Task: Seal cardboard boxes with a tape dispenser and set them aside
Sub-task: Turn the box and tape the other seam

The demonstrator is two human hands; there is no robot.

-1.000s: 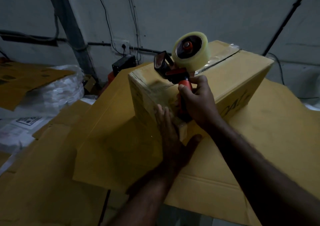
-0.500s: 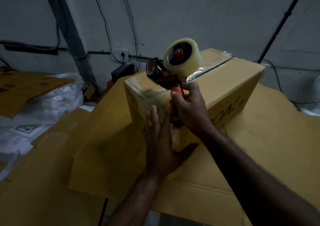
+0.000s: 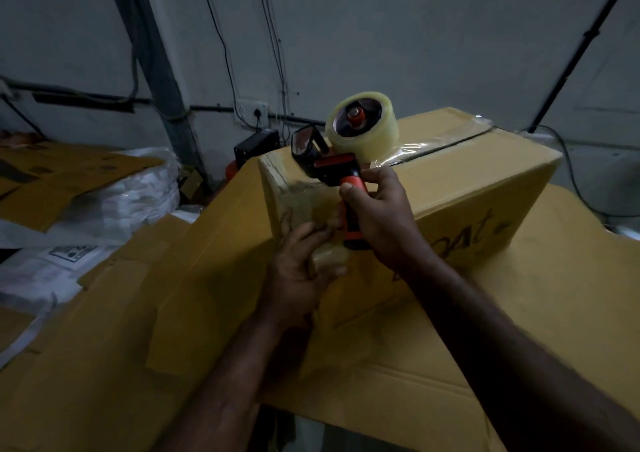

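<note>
A brown cardboard box (image 3: 460, 188) with dark lettering on its side stands on a layer of flat cardboard. Clear tape runs along its top seam and down the near end. My right hand (image 3: 384, 216) grips the orange handle of the tape dispenser (image 3: 343, 161), whose clear tape roll sits above the box's near top edge. My left hand (image 3: 298, 264) lies against the box's near corner, fingers bent over the tape end there.
Flat cardboard sheets (image 3: 554, 313) cover the surface under and around the box. White plastic bags (image 3: 114, 195) topped with cardboard lie at the left. A black device (image 3: 256, 145), a wall socket and cables sit behind the box against the wall.
My left hand slid up the taped corner and its fingers bent over the tape end. The dispenser has stayed at the box's near top edge.
</note>
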